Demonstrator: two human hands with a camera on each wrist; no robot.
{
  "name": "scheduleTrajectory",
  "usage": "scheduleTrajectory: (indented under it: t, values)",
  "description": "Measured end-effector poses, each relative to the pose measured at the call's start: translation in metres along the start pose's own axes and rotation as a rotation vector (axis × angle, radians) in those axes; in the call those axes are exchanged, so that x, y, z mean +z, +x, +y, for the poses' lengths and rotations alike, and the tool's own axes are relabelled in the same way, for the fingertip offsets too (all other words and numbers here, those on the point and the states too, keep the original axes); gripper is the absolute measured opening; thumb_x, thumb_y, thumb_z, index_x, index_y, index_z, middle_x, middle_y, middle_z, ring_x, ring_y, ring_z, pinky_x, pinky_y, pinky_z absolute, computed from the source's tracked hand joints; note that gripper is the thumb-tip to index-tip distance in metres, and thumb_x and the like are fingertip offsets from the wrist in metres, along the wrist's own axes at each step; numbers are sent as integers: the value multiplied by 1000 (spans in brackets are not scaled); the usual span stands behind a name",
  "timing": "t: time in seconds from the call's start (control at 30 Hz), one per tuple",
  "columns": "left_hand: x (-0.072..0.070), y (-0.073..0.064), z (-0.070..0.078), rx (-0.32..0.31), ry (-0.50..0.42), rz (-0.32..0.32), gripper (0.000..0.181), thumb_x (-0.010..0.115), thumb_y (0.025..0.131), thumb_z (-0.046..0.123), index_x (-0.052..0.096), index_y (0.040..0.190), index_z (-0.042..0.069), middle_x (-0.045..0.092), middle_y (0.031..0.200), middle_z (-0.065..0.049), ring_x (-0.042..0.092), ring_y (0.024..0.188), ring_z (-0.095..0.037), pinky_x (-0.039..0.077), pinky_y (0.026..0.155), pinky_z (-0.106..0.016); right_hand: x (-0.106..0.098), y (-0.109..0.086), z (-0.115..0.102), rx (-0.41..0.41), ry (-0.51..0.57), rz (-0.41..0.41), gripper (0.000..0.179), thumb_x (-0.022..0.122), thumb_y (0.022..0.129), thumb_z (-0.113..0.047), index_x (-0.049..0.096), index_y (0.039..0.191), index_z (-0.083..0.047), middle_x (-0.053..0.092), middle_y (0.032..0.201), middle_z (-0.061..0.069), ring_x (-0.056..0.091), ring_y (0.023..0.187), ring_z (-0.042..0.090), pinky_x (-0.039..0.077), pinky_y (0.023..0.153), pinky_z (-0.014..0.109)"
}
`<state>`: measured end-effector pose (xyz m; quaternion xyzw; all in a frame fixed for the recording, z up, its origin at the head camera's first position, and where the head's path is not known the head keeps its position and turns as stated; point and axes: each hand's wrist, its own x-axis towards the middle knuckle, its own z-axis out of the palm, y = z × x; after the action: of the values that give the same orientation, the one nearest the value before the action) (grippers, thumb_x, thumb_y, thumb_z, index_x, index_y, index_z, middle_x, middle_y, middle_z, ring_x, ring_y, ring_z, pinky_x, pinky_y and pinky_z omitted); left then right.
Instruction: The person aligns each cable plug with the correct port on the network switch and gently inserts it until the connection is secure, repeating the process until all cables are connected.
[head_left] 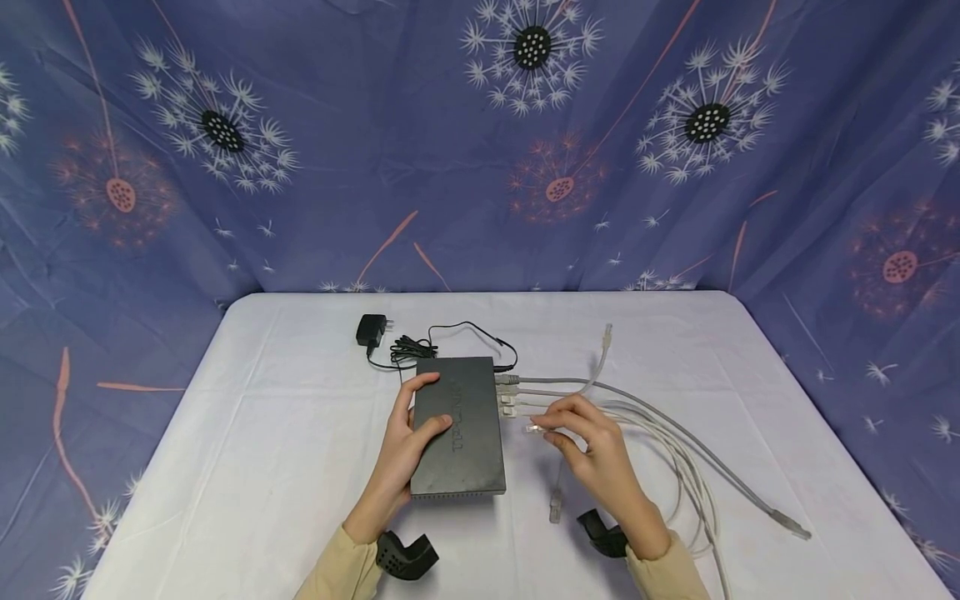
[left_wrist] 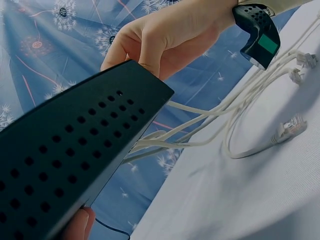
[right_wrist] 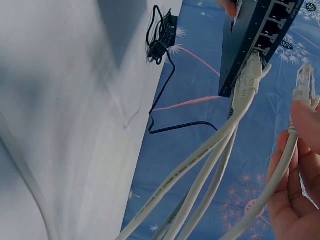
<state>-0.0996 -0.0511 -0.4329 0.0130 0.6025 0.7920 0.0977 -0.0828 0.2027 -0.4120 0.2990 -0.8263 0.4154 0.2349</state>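
Observation:
My left hand (head_left: pixel 396 457) grips a black network switch (head_left: pixel 467 467) by its left side, thumb on top, and the box is tilted. Along the switch's right side, several network cables are plugged in side by side; their plugs (right_wrist: pixel 250 82) show in the right wrist view. Bare ports (right_wrist: pixel 272 27) continue beyond them in that row. Between thumb and fingers, my right hand (head_left: pixel 600 446) pinches a clear network cable plug (right_wrist: pixel 304 82), apart from the switch and facing its port side. The left wrist view shows the switch's vented side (left_wrist: pixel 75 150).
A black power adapter (head_left: pixel 371 330) and its bundled cord (head_left: pixel 411 348) lie behind the switch. Loose cable ends rest on the white table: one plug (head_left: pixel 607 335) at the back, another (head_left: pixel 555 507) in front, and a grey one (head_left: pixel 791 525) at right. Pale cables (head_left: pixel 697 483) curve rightward.

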Motion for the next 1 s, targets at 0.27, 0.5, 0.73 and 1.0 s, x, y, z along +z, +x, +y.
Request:
scheduleTrajectory:
  t: [0.27, 0.5, 0.73, 1.0]
  values:
    - [0, 0, 0, 4, 0, 2, 58, 59, 89, 5, 41, 140, 25, 49, 123, -19, 64, 83, -24, 52, 61, -37, 6, 1, -1, 24, -2, 33, 35, 75, 67, 17, 71, 93, -5, 66, 92, 2, 61, 84, 18, 45, 76, 16]
    - [0, -1, 1, 1, 4, 2, 58, 59, 89, 5, 41, 140, 26, 48, 123, -19, 63, 82, -24, 52, 59, -38, 11, 2, -3, 32, 5, 54, 32, 76, 66, 17, 68, 87, -6, 66, 87, 3, 61, 80, 18, 45, 76, 16]
    - [1, -1, 1, 2, 6, 1, 58, 59, 89, 6, 41, 140, 27, 46, 124, -18, 62, 84, -24, 52, 60, -39, 16, 3, -3, -22, -3, 73, 32, 75, 66, 18, 68, 85, -6, 66, 86, 2, 60, 82, 20, 42, 80, 19]
    - [2, -1, 2, 1, 4, 0, 58, 60, 89, 6, 42, 140, 26, 47, 123, -19, 61, 83, -24, 52, 60, -37, 20, 4, -3, -28, -5, 69, 32, 75, 66, 19, 69, 85, -6, 63, 88, 3, 59, 84, 20, 42, 81, 19]
